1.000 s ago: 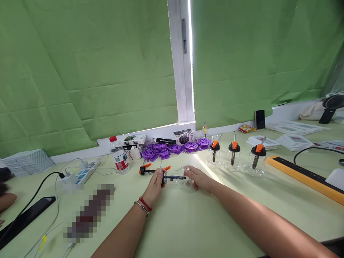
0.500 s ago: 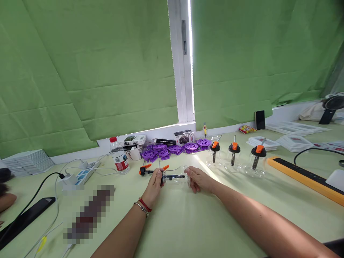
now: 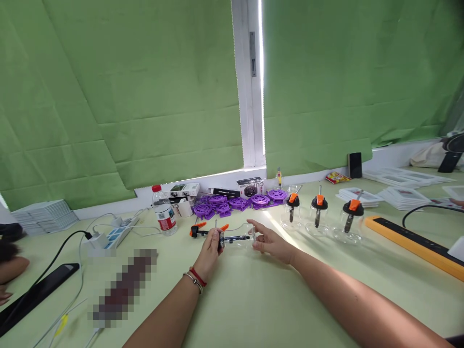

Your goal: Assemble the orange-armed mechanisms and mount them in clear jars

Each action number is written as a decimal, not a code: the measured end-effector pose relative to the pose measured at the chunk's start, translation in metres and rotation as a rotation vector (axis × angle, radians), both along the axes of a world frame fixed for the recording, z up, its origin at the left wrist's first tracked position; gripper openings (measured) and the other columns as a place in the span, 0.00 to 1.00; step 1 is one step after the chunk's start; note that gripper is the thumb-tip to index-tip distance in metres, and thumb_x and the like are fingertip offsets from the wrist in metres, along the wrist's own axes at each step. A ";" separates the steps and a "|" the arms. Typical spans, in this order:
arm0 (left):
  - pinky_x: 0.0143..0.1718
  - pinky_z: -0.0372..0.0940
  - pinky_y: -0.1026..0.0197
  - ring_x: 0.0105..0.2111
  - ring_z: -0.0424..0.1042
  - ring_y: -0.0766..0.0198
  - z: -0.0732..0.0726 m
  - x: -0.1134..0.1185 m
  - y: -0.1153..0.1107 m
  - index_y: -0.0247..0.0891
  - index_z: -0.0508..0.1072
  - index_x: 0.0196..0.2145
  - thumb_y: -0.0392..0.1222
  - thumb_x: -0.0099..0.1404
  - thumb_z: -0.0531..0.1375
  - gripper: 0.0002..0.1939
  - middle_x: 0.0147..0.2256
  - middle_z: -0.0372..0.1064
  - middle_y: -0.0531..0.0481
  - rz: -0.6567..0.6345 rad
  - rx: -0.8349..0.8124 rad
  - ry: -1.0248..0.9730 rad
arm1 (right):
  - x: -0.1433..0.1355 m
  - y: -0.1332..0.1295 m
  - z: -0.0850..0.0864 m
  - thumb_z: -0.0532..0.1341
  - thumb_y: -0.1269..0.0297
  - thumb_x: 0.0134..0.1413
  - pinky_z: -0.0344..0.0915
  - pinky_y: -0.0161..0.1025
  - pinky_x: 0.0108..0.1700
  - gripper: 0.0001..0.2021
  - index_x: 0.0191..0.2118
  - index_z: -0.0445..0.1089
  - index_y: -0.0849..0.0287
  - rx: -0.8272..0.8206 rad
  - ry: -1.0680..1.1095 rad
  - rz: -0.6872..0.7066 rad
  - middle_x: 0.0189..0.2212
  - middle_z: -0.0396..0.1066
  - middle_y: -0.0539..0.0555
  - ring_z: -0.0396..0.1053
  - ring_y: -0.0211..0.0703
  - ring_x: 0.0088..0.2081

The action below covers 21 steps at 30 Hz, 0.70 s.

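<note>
A clear bottle (image 3: 237, 245) lies on its side in front of me, a dark rod running along its inside. My left hand (image 3: 209, 247) is closed around its black lid end, where a thin metal tube and an orange lever stick out. My right hand (image 3: 274, 246) holds the bottle's base, thumb and fingers on opposite sides of the rim. Just beyond my left hand lies another black lid piece with orange levers (image 3: 197, 230). To the right stand three similar clear bottles with black lids and orange levers (image 3: 291, 208) (image 3: 319, 210) (image 3: 352, 215).
Purple plastic parts (image 3: 237, 203) and small boxes (image 3: 184, 189) line the window wall, with a water bottle (image 3: 165, 215) beside them. A power strip (image 3: 118, 236) with cables lies left, an orange-black bar (image 3: 413, 246) right. Another person's arm (image 3: 13, 270) shows at the left edge.
The fingers of my right hand have shifted around the bottle's base, the index finger now stretched along its top edge. My left hand keeps its hold. The view has swung slightly left.
</note>
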<state>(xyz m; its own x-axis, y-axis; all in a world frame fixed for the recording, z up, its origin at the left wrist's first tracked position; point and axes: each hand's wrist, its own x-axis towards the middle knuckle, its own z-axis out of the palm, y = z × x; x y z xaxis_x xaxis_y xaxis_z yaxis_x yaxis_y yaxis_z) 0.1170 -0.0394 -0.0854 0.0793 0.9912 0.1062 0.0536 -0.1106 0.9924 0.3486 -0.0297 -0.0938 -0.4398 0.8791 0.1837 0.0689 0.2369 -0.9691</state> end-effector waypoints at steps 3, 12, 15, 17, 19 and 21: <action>0.33 0.61 0.63 0.29 0.58 0.67 0.000 0.001 -0.003 0.41 0.64 0.42 0.66 0.60 0.48 0.26 0.30 0.57 0.53 -0.009 0.008 0.014 | -0.003 0.001 -0.002 0.58 0.43 0.51 0.60 0.32 0.24 0.33 0.59 0.56 0.56 -0.075 0.004 -0.013 0.36 0.65 0.52 0.66 0.33 0.25; 0.35 0.62 0.63 0.31 0.58 0.66 0.000 0.002 -0.004 0.41 0.66 0.41 0.65 0.61 0.50 0.25 0.33 0.58 0.51 -0.009 0.041 0.047 | -0.008 0.006 -0.009 0.39 0.32 0.53 0.53 0.31 0.16 0.38 0.27 0.68 0.64 -0.217 -0.098 -0.056 0.15 0.64 0.51 0.57 0.32 0.13; 0.35 0.62 0.63 0.31 0.58 0.67 -0.002 -0.001 0.001 0.41 0.66 0.42 0.67 0.59 0.51 0.27 0.33 0.57 0.52 0.038 0.011 -0.001 | -0.004 0.002 -0.003 0.50 0.38 0.54 0.65 0.36 0.28 0.33 0.54 0.63 0.60 -0.143 -0.054 -0.058 0.37 0.72 0.58 0.64 0.32 0.21; 0.34 0.61 0.64 0.30 0.58 0.67 -0.003 -0.002 0.002 0.40 0.66 0.42 0.67 0.58 0.51 0.28 0.32 0.57 0.52 0.058 0.000 -0.024 | -0.001 -0.001 0.002 0.60 0.45 0.52 0.67 0.39 0.36 0.37 0.64 0.47 0.48 -0.084 -0.019 -0.029 0.56 0.60 0.60 0.66 0.32 0.28; 0.34 0.61 0.64 0.31 0.59 0.68 -0.003 -0.002 0.002 0.41 0.66 0.42 0.67 0.58 0.51 0.28 0.33 0.57 0.52 0.059 0.005 -0.030 | 0.000 -0.002 0.003 0.64 0.49 0.49 0.67 0.39 0.38 0.42 0.66 0.41 0.43 -0.060 0.000 0.000 0.60 0.51 0.59 0.67 0.32 0.32; 0.35 0.61 0.64 0.31 0.59 0.67 -0.001 -0.002 0.001 0.41 0.66 0.42 0.66 0.58 0.52 0.27 0.33 0.57 0.52 0.037 0.026 -0.016 | 0.000 -0.001 0.002 0.62 0.48 0.50 0.66 0.38 0.35 0.41 0.65 0.43 0.46 -0.092 0.014 0.003 0.54 0.58 0.58 0.68 0.35 0.32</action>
